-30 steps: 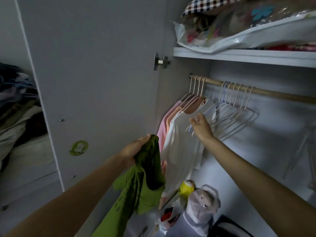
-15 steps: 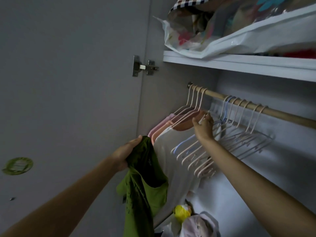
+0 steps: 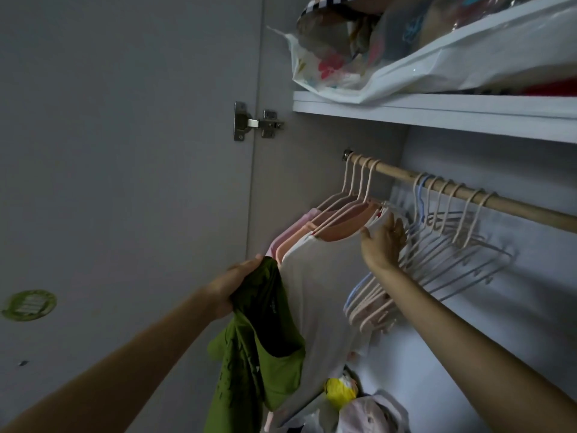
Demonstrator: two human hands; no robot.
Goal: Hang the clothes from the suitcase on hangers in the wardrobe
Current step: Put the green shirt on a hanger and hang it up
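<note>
Hanging from the left hand (image 3: 238, 284), the green shirt (image 3: 263, 348) droops straight down below the curled fingers that grip its upper edge, just beside the white shirt (image 3: 315, 292) already on the rail. The right hand (image 3: 382, 242) is further in and higher, among the empty hangers (image 3: 443, 245) on the wooden rail (image 3: 505, 203); its fingers are bent against the pale wires, but whether they pinch one cannot be told. Left of that hand, four hangers carry the white shirt and pink shirts (image 3: 288, 235); right of it the empty ones hang bunched together. Above both hands the shelf (image 3: 437, 112) holds a white plastic bag (image 3: 421, 57) stuffed with colourful fabric. Below the right forearm, the wardrobe floor holds a yellow bundle (image 3: 338, 390) and a pale bag (image 3: 370, 415). Left of the left hand stands the open door (image 3: 125, 151) with its hinge (image 3: 254, 123).
</note>
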